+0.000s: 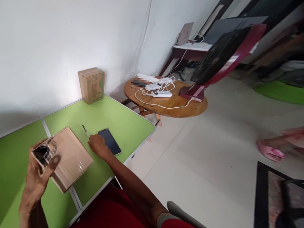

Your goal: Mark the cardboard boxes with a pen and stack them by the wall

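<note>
Taped brown cardboard box [67, 158], torn black label at one end, gripped by left hand [38, 177]; right hand [97, 145] fingers curled on pen [85, 129], beside phone [109, 141].

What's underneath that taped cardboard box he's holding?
The left hand grips the taped box over the green table. Whether the box rests on the table cannot be told; its underside is hidden.

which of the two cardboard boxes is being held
The taped box at the near edge of the green table, gripped by the left hand. The other box stands untouched by the wall.
</note>
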{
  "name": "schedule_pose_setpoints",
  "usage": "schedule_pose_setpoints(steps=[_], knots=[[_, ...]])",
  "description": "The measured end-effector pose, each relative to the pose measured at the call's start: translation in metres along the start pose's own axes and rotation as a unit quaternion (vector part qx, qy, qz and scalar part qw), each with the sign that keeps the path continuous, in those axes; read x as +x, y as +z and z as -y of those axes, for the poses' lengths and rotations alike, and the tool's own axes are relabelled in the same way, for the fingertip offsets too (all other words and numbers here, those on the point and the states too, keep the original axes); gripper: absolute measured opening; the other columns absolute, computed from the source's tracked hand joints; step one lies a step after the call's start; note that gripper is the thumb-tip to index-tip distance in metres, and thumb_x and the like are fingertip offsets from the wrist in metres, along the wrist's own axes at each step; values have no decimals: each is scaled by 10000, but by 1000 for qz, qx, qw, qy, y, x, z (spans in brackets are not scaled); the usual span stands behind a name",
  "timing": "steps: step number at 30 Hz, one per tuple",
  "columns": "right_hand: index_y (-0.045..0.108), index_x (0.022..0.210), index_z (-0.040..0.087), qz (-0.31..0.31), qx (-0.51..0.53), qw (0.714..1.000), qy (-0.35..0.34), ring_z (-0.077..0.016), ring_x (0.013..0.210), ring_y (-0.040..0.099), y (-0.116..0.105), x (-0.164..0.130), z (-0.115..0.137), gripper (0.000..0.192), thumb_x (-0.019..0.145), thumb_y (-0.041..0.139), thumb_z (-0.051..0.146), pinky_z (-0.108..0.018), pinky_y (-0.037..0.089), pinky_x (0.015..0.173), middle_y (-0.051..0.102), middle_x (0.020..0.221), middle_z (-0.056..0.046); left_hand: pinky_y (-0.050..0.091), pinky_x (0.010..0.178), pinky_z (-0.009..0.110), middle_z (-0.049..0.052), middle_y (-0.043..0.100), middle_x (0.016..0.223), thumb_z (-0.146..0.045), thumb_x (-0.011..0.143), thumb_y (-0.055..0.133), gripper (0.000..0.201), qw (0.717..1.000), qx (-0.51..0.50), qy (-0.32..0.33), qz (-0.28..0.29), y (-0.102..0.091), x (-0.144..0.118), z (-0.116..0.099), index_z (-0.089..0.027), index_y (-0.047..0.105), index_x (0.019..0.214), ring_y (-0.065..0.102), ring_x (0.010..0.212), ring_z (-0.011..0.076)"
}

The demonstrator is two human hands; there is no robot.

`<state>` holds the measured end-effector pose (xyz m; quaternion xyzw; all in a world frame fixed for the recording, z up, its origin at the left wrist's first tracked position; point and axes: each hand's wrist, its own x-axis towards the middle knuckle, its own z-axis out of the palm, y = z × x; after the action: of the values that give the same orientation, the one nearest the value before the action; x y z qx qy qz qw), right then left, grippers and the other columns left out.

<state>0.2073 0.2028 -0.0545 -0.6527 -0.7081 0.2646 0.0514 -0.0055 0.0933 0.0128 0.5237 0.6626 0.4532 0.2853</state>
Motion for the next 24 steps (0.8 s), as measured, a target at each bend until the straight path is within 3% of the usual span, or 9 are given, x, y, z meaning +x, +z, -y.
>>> schedule_pose_setpoints(steps=[5, 8, 11, 14, 17, 20, 24], knots=[[851, 1230, 105, 30, 0, 1000, -4, -342, 1274, 811, 12, 2, 0, 259, 1089, 641, 164, -368, 634, 965, 814, 1344, -273, 659, 983, 566, 96, 764, 1394, -707, 729, 889, 836, 1000, 12, -26, -11, -3, 4, 8, -311, 621, 1415, 718, 1277, 402], [851, 1188, 116, 32, 9, 999, 2, -353, 1273, 809, 13, -4, -4, 230, 1096, 659, 202, -364, 626, 952, 826, 1314, -255, 662, 1012, 580, 98, 758, 1391, -712, 774, 873, 813, 1000, 16, -14, -7, -4, 6, 11, -317, 608, 1434, 731, 1254, 387], [820, 1202, 139, 14, 26, 999, 18, -351, 1237, 808, 10, -13, -11, 222, 1096, 711, 301, -374, 614, 947, 831, 1267, -226, 651, 1044, 623, 108, 752, 1394, -729, 767, 875, 824, 1000, 17, -21, 3, -5, 7, 11, -316, 603, 1426, 729, 1257, 400], [714, 1386, 159, -38, 41, 997, 55, -353, 1311, 748, 3, -25, -27, 400, 1081, 764, 414, -415, 594, 1016, 758, 1405, -231, 639, 1040, 675, 125, 743, 1413, -760, 738, 872, 876, 999, 22, -26, 3, -6, 7, 12, -315, 595, 1440, 722, 1268, 430], [613, 1479, 104, -84, 53, 988, 119, -431, 1472, 609, -1, -35, -51, 643, 973, 894, 385, -525, 544, 1128, 616, 1557, -315, 632, 1019, 707, 146, 746, 1387, -775, 685, 890, 953, 1000, 19, -24, -5, -6, 8, 12, -292, 585, 1447, 718, 1259, 457], [630, 1410, 46, -93, 89, 978, 163, -498, 1469, 584, 2, -38, -72, 784, 795, 1027, 327, -601, 516, 1152, 623, 1500, -363, 621, 1019, 724, 158, 748, 1361, -790, 641, 890, 981, 999, 15, -25, -15, -2, 9, 7, -266, 591, 1415, 714, 1249, 471], [668, 1300, 95, -107, 181, 963, 168, -490, 1409, 642, 12, -32, -89, 784, 643, 1063, 260, -536, 541, 1105, 671, 1465, -328, 611, 1072, 683, 152, 729, 1393, -779, 623, 886, 966, 999, 6, -28, -18, 4, 6, -4, -264, 591, 1386, 701, 1280, 454]])
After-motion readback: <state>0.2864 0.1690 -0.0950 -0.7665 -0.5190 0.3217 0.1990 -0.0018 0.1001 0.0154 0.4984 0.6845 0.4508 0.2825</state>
